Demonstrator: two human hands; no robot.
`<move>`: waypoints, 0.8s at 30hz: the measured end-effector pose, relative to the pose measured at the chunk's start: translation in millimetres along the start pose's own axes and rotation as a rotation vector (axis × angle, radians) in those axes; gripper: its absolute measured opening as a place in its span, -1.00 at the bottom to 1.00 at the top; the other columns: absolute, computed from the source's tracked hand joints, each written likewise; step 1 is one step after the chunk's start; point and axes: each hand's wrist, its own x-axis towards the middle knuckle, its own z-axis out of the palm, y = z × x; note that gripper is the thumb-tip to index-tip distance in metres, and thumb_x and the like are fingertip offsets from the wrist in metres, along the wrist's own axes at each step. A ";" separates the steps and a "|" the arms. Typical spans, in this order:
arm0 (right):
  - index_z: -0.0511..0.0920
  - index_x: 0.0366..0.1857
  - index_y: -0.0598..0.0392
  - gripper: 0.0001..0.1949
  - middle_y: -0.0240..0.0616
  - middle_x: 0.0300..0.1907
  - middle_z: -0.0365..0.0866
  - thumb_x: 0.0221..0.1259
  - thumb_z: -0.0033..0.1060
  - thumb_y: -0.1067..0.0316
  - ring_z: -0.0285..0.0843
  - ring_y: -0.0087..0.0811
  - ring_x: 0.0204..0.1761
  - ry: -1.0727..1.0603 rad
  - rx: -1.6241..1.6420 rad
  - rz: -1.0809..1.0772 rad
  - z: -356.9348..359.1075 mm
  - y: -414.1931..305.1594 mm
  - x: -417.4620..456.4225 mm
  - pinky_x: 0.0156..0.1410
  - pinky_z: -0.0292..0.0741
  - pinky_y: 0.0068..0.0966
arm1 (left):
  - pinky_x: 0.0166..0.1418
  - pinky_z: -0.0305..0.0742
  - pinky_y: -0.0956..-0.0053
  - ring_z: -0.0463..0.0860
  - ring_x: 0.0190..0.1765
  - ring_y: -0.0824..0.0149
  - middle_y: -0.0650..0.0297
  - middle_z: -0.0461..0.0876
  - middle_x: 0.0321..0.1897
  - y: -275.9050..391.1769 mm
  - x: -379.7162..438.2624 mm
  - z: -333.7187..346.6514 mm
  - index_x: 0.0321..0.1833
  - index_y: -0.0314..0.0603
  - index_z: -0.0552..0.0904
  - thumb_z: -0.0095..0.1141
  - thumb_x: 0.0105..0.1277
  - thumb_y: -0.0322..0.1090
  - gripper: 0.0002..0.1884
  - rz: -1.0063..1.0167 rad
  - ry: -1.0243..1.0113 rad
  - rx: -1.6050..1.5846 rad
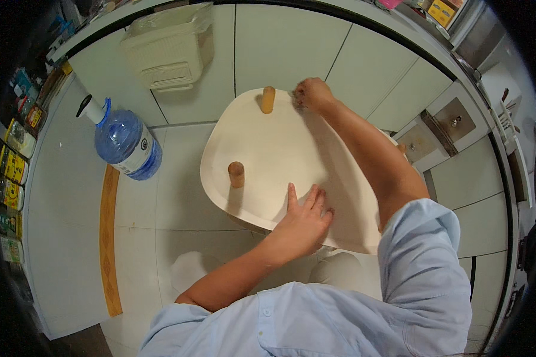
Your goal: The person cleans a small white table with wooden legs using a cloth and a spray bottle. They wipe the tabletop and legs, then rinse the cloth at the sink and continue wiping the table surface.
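In front of me is a cream board with a rounded, raised rim (259, 147), perhaps a low table or stool top. Short round wooden pegs stand up from it: one peg (268, 100) at the far edge, another peg (236, 175) at the left, and part of a third peg (401, 148) past my right forearm. My left hand (304, 217) lies on the board's near side, fingers spread, holding nothing. At the far rim, my right hand (313, 94) is closed around a small grey wad (298, 99), too blurred to identify.
A large blue water bottle with a pump top (127, 145) stands on the tiled floor at the left. A cream lidded bin with a plastic liner (172, 49) hangs on the pale cabinet doors (286, 40). Jars (13, 165) line the left counter edge. Cabinets curve around the right.
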 end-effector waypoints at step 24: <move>0.77 -0.25 0.09 -0.74 -0.12 -0.33 0.76 -0.04 0.53 0.26 0.72 -0.12 -0.29 -0.022 -0.209 0.283 -54.0 130.2 -113.3 -0.14 0.63 -0.27 | 0.42 -0.03 -0.61 0.27 0.56 -0.07 -0.11 0.39 0.41 1.3 2.1 -3.2 0.23 -0.08 0.61 0.39 0.10 -0.20 -0.43 -0.054 0.014 -0.042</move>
